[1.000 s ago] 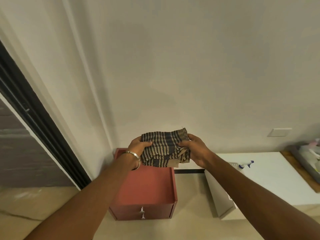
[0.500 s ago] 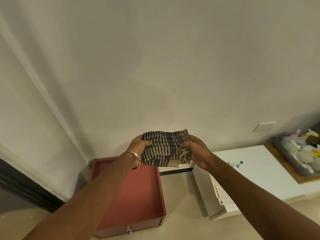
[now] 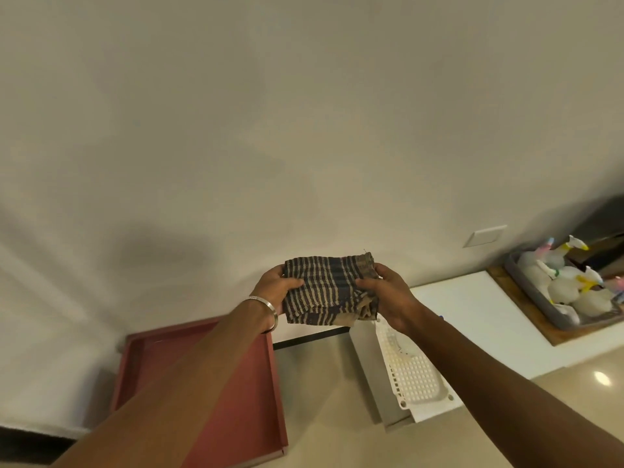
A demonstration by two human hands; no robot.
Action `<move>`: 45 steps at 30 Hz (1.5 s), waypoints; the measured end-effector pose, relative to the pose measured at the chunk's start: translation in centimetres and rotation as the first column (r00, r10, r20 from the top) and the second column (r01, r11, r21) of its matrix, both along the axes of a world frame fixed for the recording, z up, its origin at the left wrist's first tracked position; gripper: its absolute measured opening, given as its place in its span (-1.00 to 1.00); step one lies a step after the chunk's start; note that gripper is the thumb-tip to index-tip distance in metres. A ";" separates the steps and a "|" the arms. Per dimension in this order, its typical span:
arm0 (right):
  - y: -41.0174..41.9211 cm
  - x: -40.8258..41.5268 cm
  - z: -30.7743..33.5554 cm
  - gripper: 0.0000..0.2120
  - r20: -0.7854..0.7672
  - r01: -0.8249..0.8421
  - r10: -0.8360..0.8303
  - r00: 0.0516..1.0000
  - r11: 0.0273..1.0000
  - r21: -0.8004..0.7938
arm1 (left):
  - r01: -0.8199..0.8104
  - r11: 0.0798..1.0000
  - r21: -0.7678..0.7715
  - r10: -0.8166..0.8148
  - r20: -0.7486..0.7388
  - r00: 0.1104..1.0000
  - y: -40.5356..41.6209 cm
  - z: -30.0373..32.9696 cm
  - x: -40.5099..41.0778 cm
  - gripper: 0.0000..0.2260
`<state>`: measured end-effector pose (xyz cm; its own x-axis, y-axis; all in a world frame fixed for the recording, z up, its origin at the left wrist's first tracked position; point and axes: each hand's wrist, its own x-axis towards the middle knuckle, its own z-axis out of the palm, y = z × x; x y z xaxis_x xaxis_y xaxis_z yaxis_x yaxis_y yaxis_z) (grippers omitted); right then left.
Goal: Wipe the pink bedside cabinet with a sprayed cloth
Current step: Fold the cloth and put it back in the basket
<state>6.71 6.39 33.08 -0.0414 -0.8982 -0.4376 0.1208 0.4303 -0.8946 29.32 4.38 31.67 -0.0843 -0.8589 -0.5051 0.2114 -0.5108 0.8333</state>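
A folded dark-and-tan striped cloth point(image 3: 326, 289) is held up in front of the wall between both hands. My left hand point(image 3: 275, 288) grips its left edge, a metal bangle on that wrist. My right hand point(image 3: 388, 292) grips its right side. Below my left forearm stands the pink bedside cabinet point(image 3: 141, 359), its rimmed top facing up against the wall; its front is out of frame. A spray bottle is almost wholly hidden behind my right wrist.
A white cabinet point(image 3: 472, 309) stands to the right, a white perforated basket point(image 3: 413, 373) at its left end. A grey tray of white spray bottles point(image 3: 570, 288) rests on a wooden surface at far right. Beige floor lies between the cabinets.
The view has swung right and tilted up. The pink cabinet slid to the lower left and its drawer front left the frame. The tray of bottles came into view. Both hands still hold the cloth.
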 end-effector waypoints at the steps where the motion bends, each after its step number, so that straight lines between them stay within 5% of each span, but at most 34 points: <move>1: -0.5 -1.1 -0.3 -0.65 -0.006 -0.005 0.005 1.000 1.000 -0.001 | 0.001 1.000 0.006 -0.001 0.004 1.000 -0.4 -0.4 -1.0 -0.64; 19: -0.7 -15.7 -14.2 -0.67 -0.103 0.062 -0.047 0.994 0.987 0.148 | 0.069 0.986 0.153 -0.063 -0.041 0.997 -2.7 -16.3 -16.1 -0.73; 45: 1.5 -25.4 -32.8 -0.70 -0.308 0.160 -0.024 0.951 0.891 0.424 | 0.148 0.920 0.364 -0.181 0.057 0.982 1.2 -36.5 -28.3 -0.65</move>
